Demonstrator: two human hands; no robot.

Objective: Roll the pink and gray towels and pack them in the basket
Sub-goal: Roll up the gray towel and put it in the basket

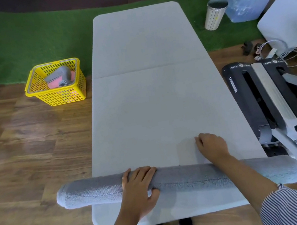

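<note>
A long rolled gray towel lies across the near end of the gray table, both ends sticking out past the table's sides. My left hand grips the roll left of its middle, fingers over the top and thumb underneath. My right hand is beyond the roll with curled fingers resting on the table, its forearm crossing over the towel. The yellow basket stands on the floor left of the table, holding rolled gray and pink towels.
A white ribbed bin and a blue plastic crate stand at the far right. Black exercise equipment sits close to the table's right side. Wood floor lies to the left, green turf behind.
</note>
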